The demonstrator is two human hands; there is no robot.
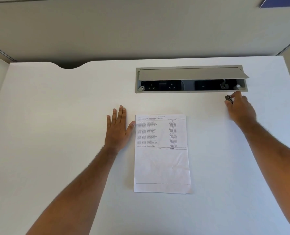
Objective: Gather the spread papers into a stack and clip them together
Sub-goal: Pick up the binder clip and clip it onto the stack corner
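Observation:
The papers [162, 167] lie as one squared stack in the middle of the white desk [56, 133], printed side up with a table of text on the upper half. My left hand [118, 128] rests flat on the desk just left of the stack, fingers straight, thumb touching the stack's left edge near the top. My right hand [240, 107] is at the far right, near the socket box, and pinches a small dark metal binder clip [229, 99] between thumb and fingers.
A grey recessed socket box [191, 79] with its lid propped open sits in the desk behind the papers. A grey partition wall [141, 31] stands behind the desk. A curved cable notch [69, 66] cuts the desk's back edge at left.

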